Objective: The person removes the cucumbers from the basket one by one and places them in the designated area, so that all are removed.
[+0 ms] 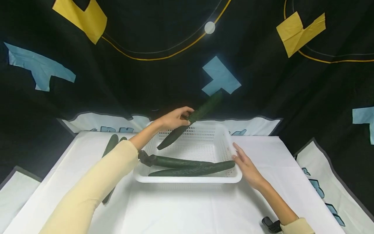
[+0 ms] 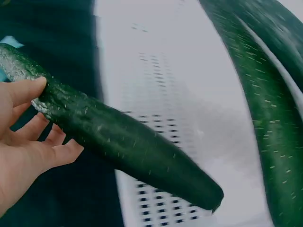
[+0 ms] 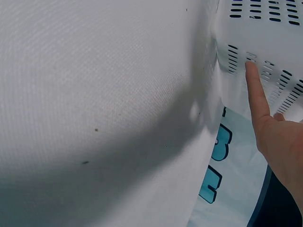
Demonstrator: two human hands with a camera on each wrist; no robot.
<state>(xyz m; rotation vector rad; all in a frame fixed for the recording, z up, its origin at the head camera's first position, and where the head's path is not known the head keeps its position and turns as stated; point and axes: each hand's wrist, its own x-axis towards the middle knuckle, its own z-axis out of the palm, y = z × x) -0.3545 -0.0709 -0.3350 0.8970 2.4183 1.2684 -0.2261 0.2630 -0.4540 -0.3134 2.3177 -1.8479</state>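
My left hand [image 1: 176, 118] grips a long dark green cucumber [image 1: 205, 105] near its middle, tilted above the far part of a white plastic basket [image 1: 187, 179]. In the left wrist view, the thumb and fingers lie on either side of this cucumber [image 2: 137, 139], whose blunt end points over the slotted basket. Two more cucumbers [image 1: 191, 170] lie side by side along the basket's near side. My right hand [image 1: 247, 167] rests against the basket's right side. Its index finger stretches straight along the slotted outer wall [image 3: 236, 90] in the right wrist view.
Left of the basket, further cucumbers [image 1: 111, 144] lie on the white-covered table [image 1: 172, 208], partly hidden by my left sleeve [image 1: 96, 185]. A black curtain [image 1: 152, 84] with yellow and blue patches hangs behind the table. A black device [image 1: 271, 224] sits at my right wrist.
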